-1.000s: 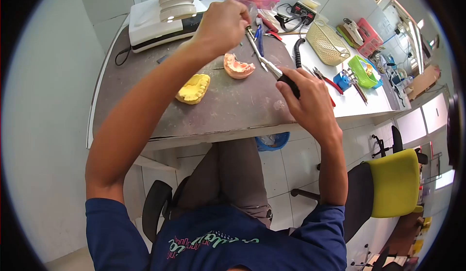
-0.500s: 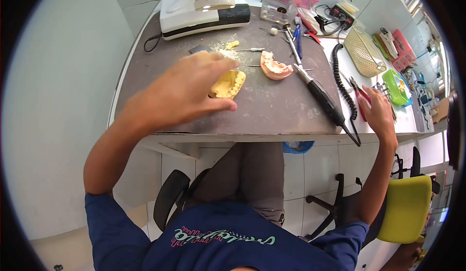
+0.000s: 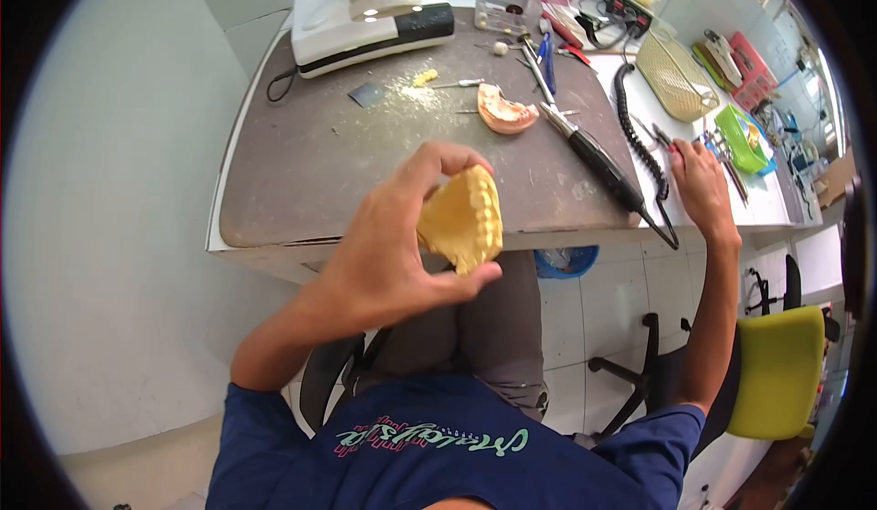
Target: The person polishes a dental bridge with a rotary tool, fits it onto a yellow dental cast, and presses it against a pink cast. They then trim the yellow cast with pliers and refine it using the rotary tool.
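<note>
A yellow dental cast (image 3: 464,218) with a row of teeth is held up over the table's front edge by my left hand (image 3: 388,236), thumb below and fingers above. On the right, my right hand (image 3: 702,186) is closed around the handles of the red pliers (image 3: 673,147), whose dark tip shows beyond my fingers. A pink dental cast (image 3: 505,111) lies on the grey table mat, left of a black handpiece (image 3: 605,170).
A white machine (image 3: 370,31) with a ribbed hose stands at the back left. Yellow shavings (image 3: 416,96) and a dark square sheet (image 3: 366,95) lie on the mat. Behind the pliers are a cream basket (image 3: 674,76) and a green basket (image 3: 738,140). A coiled cord (image 3: 628,122) runs between.
My left hand has picked up the yellow cast from the mat and brought it toward me. My right hand has closed on the red pliers. The camera view has shifted slightly.
</note>
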### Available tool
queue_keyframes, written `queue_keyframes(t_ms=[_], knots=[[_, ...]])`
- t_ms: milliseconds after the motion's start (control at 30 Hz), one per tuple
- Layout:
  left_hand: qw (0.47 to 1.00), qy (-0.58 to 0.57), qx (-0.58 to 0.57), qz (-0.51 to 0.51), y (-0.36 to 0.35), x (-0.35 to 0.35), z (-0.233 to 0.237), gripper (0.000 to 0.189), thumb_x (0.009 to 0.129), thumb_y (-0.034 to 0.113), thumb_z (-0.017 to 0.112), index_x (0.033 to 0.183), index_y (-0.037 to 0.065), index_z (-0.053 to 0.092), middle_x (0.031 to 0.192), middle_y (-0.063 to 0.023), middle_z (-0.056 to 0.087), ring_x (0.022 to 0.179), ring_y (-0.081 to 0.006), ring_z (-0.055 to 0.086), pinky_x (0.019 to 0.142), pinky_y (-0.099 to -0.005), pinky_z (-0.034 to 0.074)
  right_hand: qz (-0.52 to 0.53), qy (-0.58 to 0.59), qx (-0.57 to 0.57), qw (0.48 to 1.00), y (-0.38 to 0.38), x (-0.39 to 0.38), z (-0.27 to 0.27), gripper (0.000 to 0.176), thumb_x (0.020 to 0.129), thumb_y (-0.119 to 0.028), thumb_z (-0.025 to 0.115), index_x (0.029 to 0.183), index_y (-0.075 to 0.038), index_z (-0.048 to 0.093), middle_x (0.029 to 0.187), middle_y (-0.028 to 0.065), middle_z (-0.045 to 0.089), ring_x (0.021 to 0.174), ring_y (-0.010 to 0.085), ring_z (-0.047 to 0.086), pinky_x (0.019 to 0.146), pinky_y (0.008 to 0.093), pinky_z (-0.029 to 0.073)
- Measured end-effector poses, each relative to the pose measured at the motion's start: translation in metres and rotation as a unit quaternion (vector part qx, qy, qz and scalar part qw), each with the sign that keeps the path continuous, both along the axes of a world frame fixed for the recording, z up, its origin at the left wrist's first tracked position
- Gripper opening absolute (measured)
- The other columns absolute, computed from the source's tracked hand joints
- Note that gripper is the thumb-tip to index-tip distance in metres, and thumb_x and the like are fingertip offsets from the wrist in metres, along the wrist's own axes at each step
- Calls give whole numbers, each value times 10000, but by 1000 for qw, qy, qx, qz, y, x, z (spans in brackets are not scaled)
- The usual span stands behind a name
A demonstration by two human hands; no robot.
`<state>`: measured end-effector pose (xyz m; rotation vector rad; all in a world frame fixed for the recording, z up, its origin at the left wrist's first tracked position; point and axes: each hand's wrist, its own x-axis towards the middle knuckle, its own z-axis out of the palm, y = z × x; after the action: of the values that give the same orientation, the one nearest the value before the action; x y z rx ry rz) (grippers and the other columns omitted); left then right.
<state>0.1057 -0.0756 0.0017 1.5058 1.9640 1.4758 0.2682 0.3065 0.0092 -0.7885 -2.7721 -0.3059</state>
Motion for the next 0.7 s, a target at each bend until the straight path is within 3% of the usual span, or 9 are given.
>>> queue_keyframes(t_ms=[33, 100, 233, 300, 433, 467, 500, 567, 700], knots=[[990, -136, -9, -26, 0, 11, -4, 733, 708, -9, 805, 1317, 65, 405, 1129, -74, 539, 1003, -126, 557, 870, -276, 495, -3, 18, 17, 1000, 2, 4, -5, 287, 995, -228, 478, 1136, -9, 597, 1073, 235, 600, 1009, 392, 596, 903, 458, 459], [979, -186, -2, -79, 6, 28, -20, 795, 716, 0, 816, 1357, 78, 351, 1130, -78, 531, 1007, -113, 549, 864, -265, 489, 13, 126, 47, 991, 5, 20, -5, 266, 1018, -212, 446, 1159, -32, 581, 1055, 224, 609, 966, 380, 619, 885, 442, 483], [912, -386, -12, -142, 18, 63, -51, 838, 733, -4, 788, 1426, 69, 323, 1102, -66, 519, 962, -107, 532, 858, -256, 473, 14, 423, -172, 889, -28, 83, -10, 446, 1021, -390, 504, 1262, -18, 555, 1005, 90, 609, 924, 181, 606, 914, 338, 469], [882, -447, 16, -152, 28, 78, -89, 834, 759, 36, 756, 1458, 57, 300, 1105, -72, 513, 952, -109, 523, 834, -261, 470, -16, 500, -142, 854, -48, 110, -38, 490, 941, -454, 640, 1186, -34, 579, 870, 5, 557, 766, 85, 500, 710, 233, 422], [811, -557, -33, -176, 45, 100, -147, 730, 870, 202, 660, 1476, 54, 280, 1149, -88, 523, 1014, -164, 566, 904, -298, 481, -137, 678, -294, 660, -53, 114, -193, 106, 963, -128, 597, 1020, -39, 595, 846, 29, 587, 706, 114, 540, 641, 257, 436], [805, -563, -52, -180, 53, 102, -160, 730, 870, 202, 660, 1476, 54, 280, 1149, -88, 523, 1014, -164, 566, 904, -298, 481, -141, 432, -120, 883, -49, 108, -285, 128, 915, -64, 608, 1038, -32, 596, 897, 104, 633, 781, 222, 621, 723, 327, 491], [767, -618, -46, -166, 62, 103, -169, 679, 905, 179, 625, 1476, 59, 279, 1163, -93, 531, 1056, -181, 573, 933, -317, 484, -136, 407, -272, 861, -58, 93, -304, 190, 895, -34, 576, 1085, -28, 589, 985, 176, 651, 929, 339, 649, 819, 401, 500], [728, -669, -39, -147, 77, 102, -177, 628, 940, 157, 590, 1476, 63, 278, 1176, -97, 539, 1097, -198, 580, 961, -335, 488, -90, 322, -308, 891, -56, 69, -368, 234, 866, -38, 554, 1096, -25, 594, 1117, 215, 625, 1032, 420, 606, 845, 481, 498], [714, -687, -16, -131, 86, 101, -179, 570, 980, 135, 558, 1473, 73, 280, 1182, -97, 551, 1147, -213, 577, 998, -360, 480, -104, 131, -364, 916, -29, 43, -464, 305, 809, -42, 553, 1111, -34, 587, 1249, 223, 560, 1103, 431, 574, 905, 516, 481]])
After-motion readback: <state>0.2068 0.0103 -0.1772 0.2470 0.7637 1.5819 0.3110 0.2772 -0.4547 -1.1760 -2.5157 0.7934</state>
